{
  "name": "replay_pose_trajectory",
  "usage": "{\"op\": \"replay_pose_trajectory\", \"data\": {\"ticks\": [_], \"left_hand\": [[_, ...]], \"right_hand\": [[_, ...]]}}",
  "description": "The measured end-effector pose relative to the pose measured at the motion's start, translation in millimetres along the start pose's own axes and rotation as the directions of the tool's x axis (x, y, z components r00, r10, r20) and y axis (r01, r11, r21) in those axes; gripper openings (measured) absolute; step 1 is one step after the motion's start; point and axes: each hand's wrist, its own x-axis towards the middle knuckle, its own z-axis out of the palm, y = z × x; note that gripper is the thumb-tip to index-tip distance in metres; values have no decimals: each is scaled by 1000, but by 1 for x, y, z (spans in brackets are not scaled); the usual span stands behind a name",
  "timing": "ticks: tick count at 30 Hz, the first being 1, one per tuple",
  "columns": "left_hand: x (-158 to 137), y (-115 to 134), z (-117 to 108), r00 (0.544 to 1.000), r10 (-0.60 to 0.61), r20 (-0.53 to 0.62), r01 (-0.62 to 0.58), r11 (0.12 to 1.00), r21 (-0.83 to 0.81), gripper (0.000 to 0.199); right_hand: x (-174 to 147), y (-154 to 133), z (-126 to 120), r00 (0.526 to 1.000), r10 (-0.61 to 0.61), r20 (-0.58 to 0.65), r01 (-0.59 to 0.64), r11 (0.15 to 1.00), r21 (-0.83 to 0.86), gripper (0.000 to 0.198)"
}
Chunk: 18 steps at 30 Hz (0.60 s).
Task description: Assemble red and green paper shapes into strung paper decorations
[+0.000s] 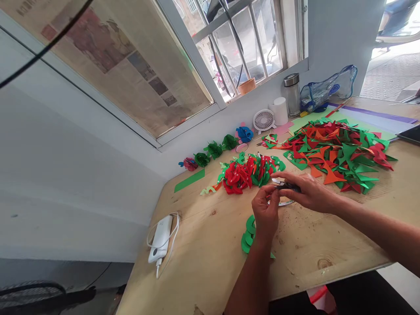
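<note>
My left hand (266, 212) is closed in a pinch at the middle of the wooden table. What its fingertips hold is mostly hidden. Close against it, my right hand (311, 191) grips a small dark tool (291, 187), perhaps scissors, with a small whitish piece at its tip. Just below both hands shows the curved edge of a white printed ring (286, 203), which looks like a tape roll. Curved green paper pieces (248, 238) lie beside my left wrist, partly covered by it. Beyond the hands sit bunched red paper pieces (236, 176) and green ones (261, 171) with white spots.
Red, orange and green paper scraps (341, 157) are heaped at right. A white power bank (160, 238) with a cable lies left. Paper flowers (215, 149), a small fan (264, 120) and a glass bottle (292, 94) line the wall.
</note>
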Motion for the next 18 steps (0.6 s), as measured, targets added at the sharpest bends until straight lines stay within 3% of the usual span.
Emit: {"op": "replay_pose_trajectory", "data": {"ticks": [18], "left_hand": [[1,1,2,999,-27,-38,25,999,-47,22]], "right_hand": [[-1,3,2,995,65,-77,-68,997,-41,44]]}}
